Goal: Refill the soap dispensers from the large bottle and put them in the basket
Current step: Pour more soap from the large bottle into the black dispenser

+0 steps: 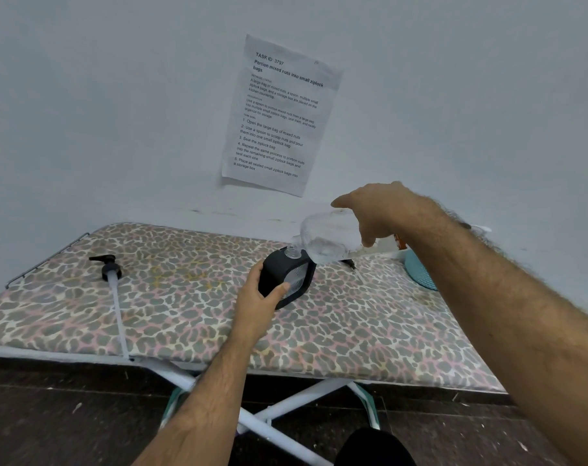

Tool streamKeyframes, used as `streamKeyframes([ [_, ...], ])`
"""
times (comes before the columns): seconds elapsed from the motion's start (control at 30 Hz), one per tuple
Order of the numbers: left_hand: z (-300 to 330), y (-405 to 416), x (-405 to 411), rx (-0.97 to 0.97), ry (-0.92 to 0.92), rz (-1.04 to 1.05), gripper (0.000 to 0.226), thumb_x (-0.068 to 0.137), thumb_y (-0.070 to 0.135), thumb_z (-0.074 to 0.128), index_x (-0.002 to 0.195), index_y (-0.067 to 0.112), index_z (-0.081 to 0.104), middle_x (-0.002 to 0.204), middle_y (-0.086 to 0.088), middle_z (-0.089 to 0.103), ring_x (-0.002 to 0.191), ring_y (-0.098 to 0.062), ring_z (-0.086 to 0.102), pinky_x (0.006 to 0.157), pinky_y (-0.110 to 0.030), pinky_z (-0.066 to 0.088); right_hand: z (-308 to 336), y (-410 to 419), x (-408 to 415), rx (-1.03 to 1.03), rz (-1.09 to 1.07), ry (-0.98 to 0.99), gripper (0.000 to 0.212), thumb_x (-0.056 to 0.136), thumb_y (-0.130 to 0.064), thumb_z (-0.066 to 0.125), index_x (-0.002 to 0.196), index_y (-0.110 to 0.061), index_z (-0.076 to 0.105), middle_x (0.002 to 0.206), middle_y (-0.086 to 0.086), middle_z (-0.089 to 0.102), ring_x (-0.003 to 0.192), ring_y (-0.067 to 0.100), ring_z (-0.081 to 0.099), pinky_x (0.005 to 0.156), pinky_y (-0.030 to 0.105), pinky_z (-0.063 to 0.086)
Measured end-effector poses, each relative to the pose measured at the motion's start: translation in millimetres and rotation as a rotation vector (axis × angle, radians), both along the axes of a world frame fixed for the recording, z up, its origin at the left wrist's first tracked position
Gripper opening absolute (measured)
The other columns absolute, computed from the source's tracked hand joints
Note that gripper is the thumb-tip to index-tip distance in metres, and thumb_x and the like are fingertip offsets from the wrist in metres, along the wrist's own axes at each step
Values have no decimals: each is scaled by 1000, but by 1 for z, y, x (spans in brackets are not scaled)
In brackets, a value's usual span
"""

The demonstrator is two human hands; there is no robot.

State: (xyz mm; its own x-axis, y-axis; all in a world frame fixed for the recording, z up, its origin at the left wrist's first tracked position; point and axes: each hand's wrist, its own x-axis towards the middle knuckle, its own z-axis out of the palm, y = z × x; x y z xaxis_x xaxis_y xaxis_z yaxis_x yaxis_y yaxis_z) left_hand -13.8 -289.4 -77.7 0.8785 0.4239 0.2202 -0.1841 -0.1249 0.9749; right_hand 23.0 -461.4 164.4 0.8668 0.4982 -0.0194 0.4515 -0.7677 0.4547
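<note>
Nearest, at six o'clock, the left hand (259, 302) wraps curled fingers (279, 290) round the upright black soap dispenser (286, 280) at the desk's (185, 314) centre. At two o'clock, the right hand (383, 213) grips the clear large bottle (326, 238), its long axis near level, mouth tilted toward eight o'clock, touching the dispenser's open neck. A pump head (109, 269) lies at nine o'clock.

I'm gripping the black dispenser (287, 280) with my left hand (257, 306) while my right hand (383, 213) is tilting the clear bottle (326, 238) (neck down) onto its open mouth.
</note>
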Motion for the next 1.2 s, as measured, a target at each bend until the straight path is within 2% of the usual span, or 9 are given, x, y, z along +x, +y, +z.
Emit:
streamKeyframes([
  [0.1,0,0,0,-1,-3,0,57,90,25,72,140,30,47,125,14,63,116,-8,61,101,-41,52,-1,1,0,-23,-2,-20,86,84,-20,77,153,-34,28,147,-5,47,131,22,47,100,44,36],
  [0.33,0,0,-1,-2,-2,2,57,89,25,72,140,30,46,125,14,63,116,-8,61,101,-42,53,-6,3,8,-27,11,-83,65,82,-17,76,139,-25,46,128,1,57,115,25,55,100,48,34],
  [0.57,1,-1,-1,4,-9,4,56,89,24,72,140,30,48,125,14,63,116,-7,61,102,-41,52,-11,4,13,-10,59,-174,56,87,-5,56,136,-28,47,120,0,58,113,25,51,102,53,30],
  [0.7,1,0,-1,0,-9,4,55,89,25,72,138,34,48,125,15,63,115,-7,61,101,-41,52,-13,2,12,3,87,-212,56,91,-5,49,139,-31,45,124,0,57,117,26,49,106,57,26],
  [1.0,0,0,0,0,-3,-1,56,89,26,72,139,31,47,124,14,63,115,-7,61,101,-42,53,-16,3,13,8,113,-295,62,90,-5,54,141,-38,44,126,0,57,122,28,47,112,68,13],
  [1.2,1,-1,-1,0,-1,3,58,90,25,72,141,30,46,125,13,62,116,-8,60,101,-41,52,-18,3,13,19,129,-326,62,90,-5,55,140,-39,44,125,1,57,122,28,48,111,67,16],
])
